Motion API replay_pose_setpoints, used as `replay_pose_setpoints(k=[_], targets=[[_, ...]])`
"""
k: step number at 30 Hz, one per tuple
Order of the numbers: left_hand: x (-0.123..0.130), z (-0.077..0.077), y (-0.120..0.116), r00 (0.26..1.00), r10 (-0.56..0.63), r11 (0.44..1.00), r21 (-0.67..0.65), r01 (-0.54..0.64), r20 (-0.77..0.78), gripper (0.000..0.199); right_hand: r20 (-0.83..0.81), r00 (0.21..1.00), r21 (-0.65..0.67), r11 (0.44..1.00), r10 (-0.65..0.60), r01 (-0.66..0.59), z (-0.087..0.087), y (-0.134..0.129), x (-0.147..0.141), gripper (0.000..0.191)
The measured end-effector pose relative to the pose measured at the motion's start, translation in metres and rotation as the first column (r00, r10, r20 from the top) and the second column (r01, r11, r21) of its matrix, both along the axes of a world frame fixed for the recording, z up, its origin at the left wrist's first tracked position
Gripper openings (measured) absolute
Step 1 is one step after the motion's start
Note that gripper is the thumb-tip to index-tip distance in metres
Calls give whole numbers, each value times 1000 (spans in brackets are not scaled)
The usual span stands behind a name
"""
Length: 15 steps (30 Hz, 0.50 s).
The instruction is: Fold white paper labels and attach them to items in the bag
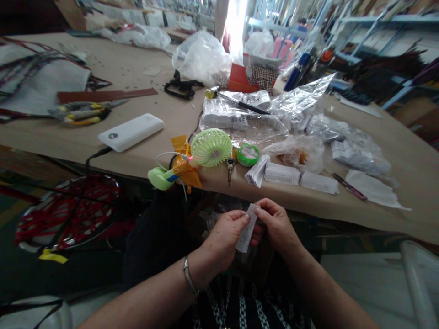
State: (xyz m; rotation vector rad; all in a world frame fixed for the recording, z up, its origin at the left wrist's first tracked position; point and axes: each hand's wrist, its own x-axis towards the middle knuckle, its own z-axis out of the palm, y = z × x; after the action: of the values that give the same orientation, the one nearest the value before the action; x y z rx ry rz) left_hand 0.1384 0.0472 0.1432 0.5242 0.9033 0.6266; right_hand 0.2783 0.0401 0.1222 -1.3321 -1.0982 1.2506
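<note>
A narrow white printed label is pinched between my two hands, below the table's front edge. My left hand grips its left side with thumb and fingers, and a bracelet circles that wrist. At the label's upper right corner, the thumb and fingers of my right hand close on it. On the table just beyond lie a fanned bunch of folded labels, a stack of printed labels and another stack. The print is too small to read.
Along the table edge stand a green fan, a soldering-iron-like tool and a green round tin. A white power bank, pliers, a hammer, clear plastic bags and a slim pink-handled tool lie around.
</note>
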Motion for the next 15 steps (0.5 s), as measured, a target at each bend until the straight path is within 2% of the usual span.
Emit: replay_pose_setpoints(k=[5, 8, 13, 15], targets=[[-10, -2, 2, 976, -166, 985, -29, 172, 142, 18, -33, 999, -34, 999, -3, 2, 3, -3, -9, 16], [-16, -6, 4, 939, -221, 968, -59, 244, 262, 17, -31, 999, -49, 999, 19, -20, 3, -5, -11, 16], [-23, -8, 5, 920, -261, 955, -59, 290, 293, 15, -125, 989, -64, 994, 81, -90, 0, -6, -9, 16], [-24, -7, 5, 917, -274, 954, -43, 298, 291, 16, -220, 964, -61, 984, 149, -166, -1, -5, -7, 24]])
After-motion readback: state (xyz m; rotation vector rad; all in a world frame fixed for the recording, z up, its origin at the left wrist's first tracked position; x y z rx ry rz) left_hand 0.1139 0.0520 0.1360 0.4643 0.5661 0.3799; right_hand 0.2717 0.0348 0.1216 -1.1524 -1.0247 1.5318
